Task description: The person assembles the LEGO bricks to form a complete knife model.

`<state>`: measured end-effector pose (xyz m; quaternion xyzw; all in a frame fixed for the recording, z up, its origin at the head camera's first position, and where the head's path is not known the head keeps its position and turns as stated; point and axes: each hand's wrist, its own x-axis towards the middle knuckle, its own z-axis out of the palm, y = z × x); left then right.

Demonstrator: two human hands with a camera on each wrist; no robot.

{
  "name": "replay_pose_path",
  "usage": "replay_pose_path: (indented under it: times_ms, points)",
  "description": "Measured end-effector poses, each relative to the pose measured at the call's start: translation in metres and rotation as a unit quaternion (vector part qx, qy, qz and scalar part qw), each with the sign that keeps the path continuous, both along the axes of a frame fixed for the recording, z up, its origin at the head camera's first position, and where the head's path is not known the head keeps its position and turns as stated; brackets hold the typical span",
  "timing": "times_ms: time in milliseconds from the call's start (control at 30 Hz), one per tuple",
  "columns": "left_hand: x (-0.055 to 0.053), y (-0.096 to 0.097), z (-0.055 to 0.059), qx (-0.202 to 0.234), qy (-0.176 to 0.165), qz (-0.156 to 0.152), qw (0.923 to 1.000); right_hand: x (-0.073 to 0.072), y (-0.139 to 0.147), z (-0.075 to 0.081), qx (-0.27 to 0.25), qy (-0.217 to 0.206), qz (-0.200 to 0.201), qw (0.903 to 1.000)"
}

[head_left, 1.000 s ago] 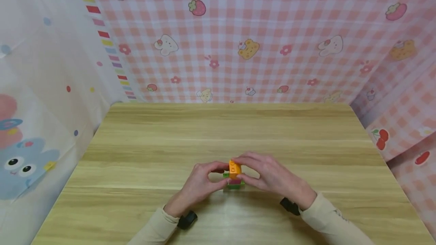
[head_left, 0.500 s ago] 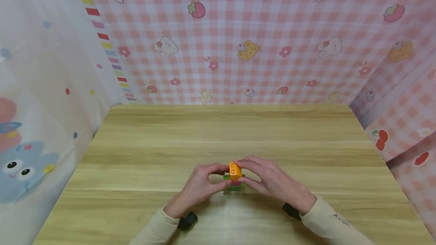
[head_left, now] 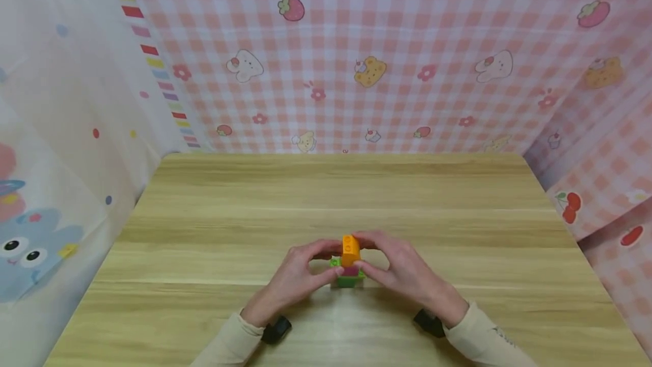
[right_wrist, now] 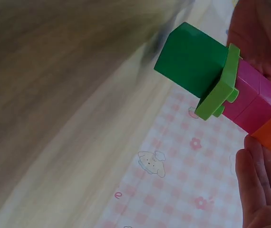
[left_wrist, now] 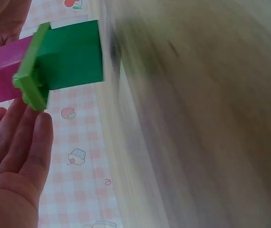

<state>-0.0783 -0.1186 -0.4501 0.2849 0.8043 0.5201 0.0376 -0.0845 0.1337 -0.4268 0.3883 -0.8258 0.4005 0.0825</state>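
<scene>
A small tower of toy building blocks stands upright on the table between both hands. Its base is a dark green block (left_wrist: 71, 54), topped by a light green plate (right_wrist: 219, 90) with studs at its ends. Magenta bricks (right_wrist: 252, 97) sit on the plate, and a two-stud orange brick (head_left: 350, 247) forms the top. My left hand (head_left: 295, 273) holds the tower from the left, thumb at the front of the magenta part and fingers behind. From the right, my right hand (head_left: 402, 265) pinches the orange brick, thumb low in front and index finger behind it.
The wooden table (head_left: 244, 197) reaches back to a pink checked cloth (head_left: 438, 33) with cartoon prints. A white patterned cloth (head_left: 66, 101) hangs on the left. Black wrist straps (head_left: 429, 323) show at both sleeves.
My right index finger has shifted from the orange brick's top edge to behind it. The tower and my left hand stay almost where they were; the head view has tilted slightly.
</scene>
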Motion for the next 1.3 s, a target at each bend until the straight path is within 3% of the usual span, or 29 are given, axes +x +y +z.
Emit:
replay_pose_path:
  times_ms: [233,333,667,1100,1300]
  points:
    - [0.000,-0.012,0.000,-0.017,-0.014,0.036,0.9991,-0.003,0.001,0.009,-0.029,-0.124,-0.033,0.9913]
    - [-0.001,-0.017,0.000,-0.020,-0.011,0.053,0.9984,-0.007,0.001,0.009,-0.023,-0.156,-0.041,0.9866]
    - [-0.005,-0.022,-0.003,-0.034,-0.008,0.082,0.9961,-0.026,0.001,0.002,0.004,-0.205,-0.072,0.9761]
    - [-0.014,-0.030,0.001,-0.035,-0.004,0.105,0.9938,-0.055,-0.001,-0.011,0.037,-0.293,-0.135,0.9457]
    - [-0.015,-0.036,0.000,-0.048,-0.006,0.108,0.9930,-0.067,-0.004,-0.018,0.046,-0.291,-0.120,0.9480]
